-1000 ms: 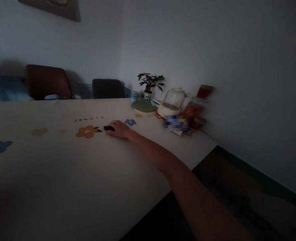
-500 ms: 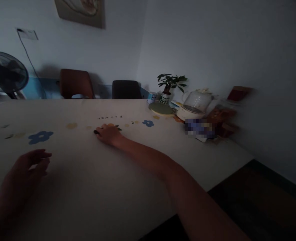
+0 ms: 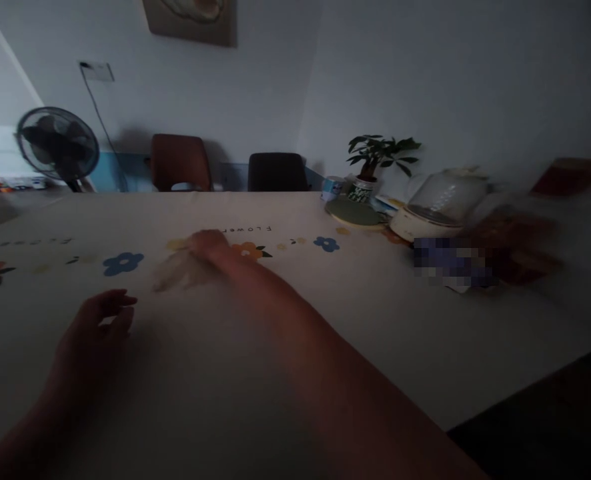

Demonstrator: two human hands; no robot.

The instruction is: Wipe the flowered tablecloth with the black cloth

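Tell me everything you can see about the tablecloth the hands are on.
The tablecloth is cream, smooth, and looks like wipeable plastic or coated fabric, though the dim light leaves that unsure. It lies flat over the table, printed with scattered blue, orange and yellow flowers and the word FLOWER, which reads upside down from here. The right hand is stretched far across it, blurred. The left hand is low over the near part, fingers loosely curled. A potted plant, a green round mat and a glass kettle stand at its far right corner.

Two bare arms, no sleeves

The left hand [image 3: 98,327] and right hand [image 3: 206,245] show no rings, watch or gloves; both forearms are uncovered, the right one blurred in the dim light.
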